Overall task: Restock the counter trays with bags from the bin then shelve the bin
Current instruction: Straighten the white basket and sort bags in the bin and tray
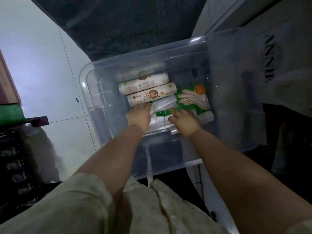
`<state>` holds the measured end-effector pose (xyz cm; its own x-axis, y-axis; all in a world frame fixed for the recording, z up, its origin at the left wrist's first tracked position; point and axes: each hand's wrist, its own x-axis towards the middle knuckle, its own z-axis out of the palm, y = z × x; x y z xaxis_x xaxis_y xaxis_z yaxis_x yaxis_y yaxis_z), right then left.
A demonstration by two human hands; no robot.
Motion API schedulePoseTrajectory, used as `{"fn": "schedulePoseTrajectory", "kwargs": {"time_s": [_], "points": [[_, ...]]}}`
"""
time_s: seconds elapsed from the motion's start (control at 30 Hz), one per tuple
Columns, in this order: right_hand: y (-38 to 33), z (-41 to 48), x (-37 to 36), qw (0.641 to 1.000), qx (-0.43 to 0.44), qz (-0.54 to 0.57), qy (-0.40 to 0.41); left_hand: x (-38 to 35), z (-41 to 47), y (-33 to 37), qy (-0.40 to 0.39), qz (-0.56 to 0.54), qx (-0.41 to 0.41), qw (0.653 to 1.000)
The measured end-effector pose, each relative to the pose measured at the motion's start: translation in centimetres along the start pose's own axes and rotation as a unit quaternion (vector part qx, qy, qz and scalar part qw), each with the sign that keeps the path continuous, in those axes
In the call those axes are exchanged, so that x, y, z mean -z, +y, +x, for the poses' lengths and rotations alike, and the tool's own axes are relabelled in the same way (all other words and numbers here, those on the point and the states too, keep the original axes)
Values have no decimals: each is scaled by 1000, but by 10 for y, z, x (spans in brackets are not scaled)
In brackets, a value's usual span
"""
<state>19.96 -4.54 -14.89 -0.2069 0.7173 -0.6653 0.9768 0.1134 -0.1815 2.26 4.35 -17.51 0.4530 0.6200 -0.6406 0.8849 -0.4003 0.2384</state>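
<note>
The clear plastic bin [87, 81] sat low in front of the person on a pale tiled floor [42, 65], just beside a dark rug [118, 22] at its far edge, and both bare arms reached down into it. A second person in a grey printed shirt [278, 65] stood at its right side. No counter or trays were in view, and the room was dim.

Inside the bin lay three rolls of bags [152, 96] side by side across the far half, a green-and-white pack of disposable gloves [192, 98] to their right, and loose clear plastic bags [164, 103] nearer the person.

The left hand [139, 115] lay palm down on the clear bags, its fingertips touching the nearest roll; its grip looked flat and loosely spread, closed on nothing. The right hand [184, 120] rested on the green packet edge with fingers curled down; whether it pinched the plastic could not be told.

The step looked like sorting out what to lift. Doing it well likely meant gathering one bundle fully in both hands, since the slippery film would slide and trail, and lifting it clear of the bin's rim.
</note>
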Motion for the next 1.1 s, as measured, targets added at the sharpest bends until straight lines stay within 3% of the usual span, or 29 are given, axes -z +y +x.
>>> {"fn": "schedulePoseTrajectory", "kwargs": {"time_s": [0.13, 0.37, 0.53, 0.67, 0.77, 0.83, 1.0, 1.1], "points": [[16, 25, -6, 998, 58, -17, 3, -10, 22, 7, 6, -3, 16, 1000], [28, 31, 10, 993, 113, -20, -4, -5, 22, 20, 10, 127, -21, 992], [23, 1, 43, 993, 113, -31, 15, 50, -6, 26, 36, 81, -54, 995], [17, -52, 85, 996, 30, 31, 76, 116, -39, 34, 69, 24, -91, 993], [7, -106, 109, 979, -67, 70, 179, 160, -66, 43, 118, -15, -138, 983], [-11, -144, 120, 968, -130, 83, 197, 183, -88, 55, 153, -26, -183, 971], [-76, -231, 119, 914, -277, 113, 274, 212, -145, 105, 172, 14, -338, 925], [-115, -284, 108, 864, -354, 143, 329, 214, -188, 145, 184, 43, -439, 878]]}}
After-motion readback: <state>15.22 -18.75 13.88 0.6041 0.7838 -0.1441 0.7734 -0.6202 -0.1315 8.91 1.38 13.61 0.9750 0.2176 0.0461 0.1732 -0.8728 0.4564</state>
